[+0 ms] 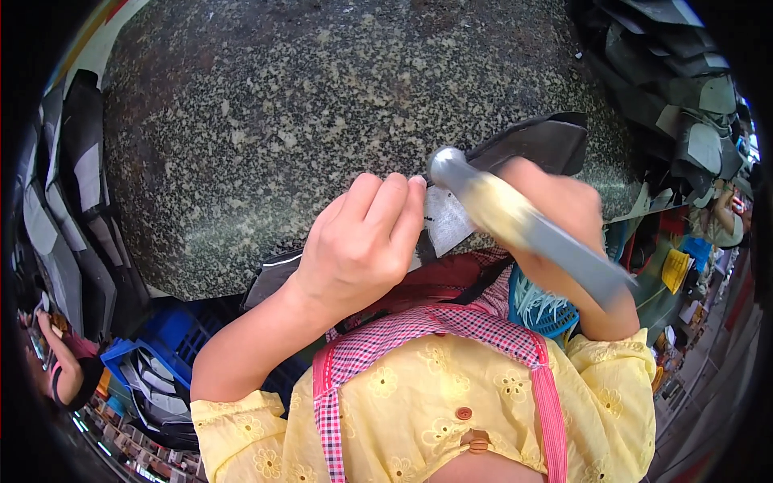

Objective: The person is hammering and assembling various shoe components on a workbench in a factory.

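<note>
My left hand [354,233] rests over the near edge of the stone slab, its fingers curled down onto a dark flat piece [535,143] with a pale grey patch. The piece stretches under both hands, and its far-right end lifts off the slab. Whatever the left fingertips pinch is hidden beneath them. In my right hand [560,197] is a hammer [503,211], closed in the fingers. Its rounded metal end sits just right of the left fingertips, above the pale patch. The grey end, smeared by motion, points toward the lower right.
A speckled stone slab [290,105] fills the middle. Stacked dark pieces lie on the left [80,153] and right [684,80]. Below the slab are a blue crate [121,354] and a blue basket [555,322] with pale strips. Other people [68,366] work at both sides.
</note>
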A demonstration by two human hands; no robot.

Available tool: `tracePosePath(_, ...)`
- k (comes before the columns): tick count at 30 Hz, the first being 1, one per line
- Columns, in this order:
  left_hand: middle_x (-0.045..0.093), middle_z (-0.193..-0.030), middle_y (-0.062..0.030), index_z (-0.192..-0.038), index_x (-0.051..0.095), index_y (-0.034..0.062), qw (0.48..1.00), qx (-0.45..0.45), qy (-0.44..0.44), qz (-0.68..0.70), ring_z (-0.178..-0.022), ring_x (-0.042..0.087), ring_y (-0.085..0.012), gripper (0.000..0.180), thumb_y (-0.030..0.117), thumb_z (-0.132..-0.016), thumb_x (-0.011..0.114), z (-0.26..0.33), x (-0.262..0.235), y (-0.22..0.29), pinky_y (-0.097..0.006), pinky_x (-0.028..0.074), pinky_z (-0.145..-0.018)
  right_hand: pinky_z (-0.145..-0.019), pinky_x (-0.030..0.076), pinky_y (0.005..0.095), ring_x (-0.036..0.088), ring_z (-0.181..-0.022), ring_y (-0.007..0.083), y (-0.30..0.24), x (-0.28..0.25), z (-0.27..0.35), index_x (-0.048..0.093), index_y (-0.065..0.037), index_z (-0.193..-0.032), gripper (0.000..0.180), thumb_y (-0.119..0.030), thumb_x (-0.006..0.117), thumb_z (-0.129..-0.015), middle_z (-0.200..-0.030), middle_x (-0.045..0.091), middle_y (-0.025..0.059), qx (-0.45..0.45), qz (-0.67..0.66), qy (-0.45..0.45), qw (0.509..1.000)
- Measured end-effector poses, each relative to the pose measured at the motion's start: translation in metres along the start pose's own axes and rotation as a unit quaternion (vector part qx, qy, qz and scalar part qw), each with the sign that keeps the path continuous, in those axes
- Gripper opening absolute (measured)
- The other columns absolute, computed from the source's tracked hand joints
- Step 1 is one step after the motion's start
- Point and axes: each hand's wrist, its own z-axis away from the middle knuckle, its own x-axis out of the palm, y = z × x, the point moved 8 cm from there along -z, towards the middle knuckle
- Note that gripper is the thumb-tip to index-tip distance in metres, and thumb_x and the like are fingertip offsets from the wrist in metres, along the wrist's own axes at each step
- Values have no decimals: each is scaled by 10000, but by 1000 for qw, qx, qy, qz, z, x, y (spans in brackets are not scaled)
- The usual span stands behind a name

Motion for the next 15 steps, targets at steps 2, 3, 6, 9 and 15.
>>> tracePosePath(2, 570, -875, -92, -968, 639, -88, 1000, 1, 0, 3, -724, 536, -180, 297, 28, -695, 636, 1, -2, 3, -251, 459, -546, -554, 489, 343, 662, -635, 291, 11, -2, 3, 598, -34, -874, 228, -103, 764, -733, -726, 646, 113, 11, -10, 57, 998)
tracePosePath(3, 566, -867, -88, -963, 639, -88, 1000, -1, -3, 3, -726, 536, -179, 287, 27, -699, 636, 2, -2, 5, -250, 460, -549, -552, 489, 341, 666, -640, 288, 8, -13, 5, 591, -31, -875, 220, -83, 756, -739, -734, 648, 121, 15, -23, 94, 995)
tracePosePath(6, 553, -829, -78, -937, 642, -70, 1000, -9, -2, 1, -720, 540, -188, 246, 25, -709, 644, 1, -2, 2, -262, 464, -558, -533, 475, 361, 650, -629, 314, -6, -4, 3, 554, -45, -863, 218, -93, 740, -761, -706, 627, 135, -20, -17, 56, 998)
tracePosePath(9, 573, -834, -86, -947, 660, -26, 992, -80, 29, 92, -713, 560, -218, 236, 19, -717, 689, 6, -2, -13, -301, 478, -583, -526, 454, 391, 612, -612, 343, 10, 13, 1, 562, -68, -866, 223, -129, 741, -748, -671, 580, 132, 36, -6, 17, 999)
tracePosePath(15, 597, -826, -90, -942, 681, 17, 979, -131, 45, 147, -705, 581, -242, 238, 0, -713, 743, 17, -4, -25, -330, 482, -590, -537, 458, 369, 617, -611, 323, 2, -1, -7, 593, -78, -841, 205, -124, 753, -722, -688, 585, 110, 8, 36, 21, 999)
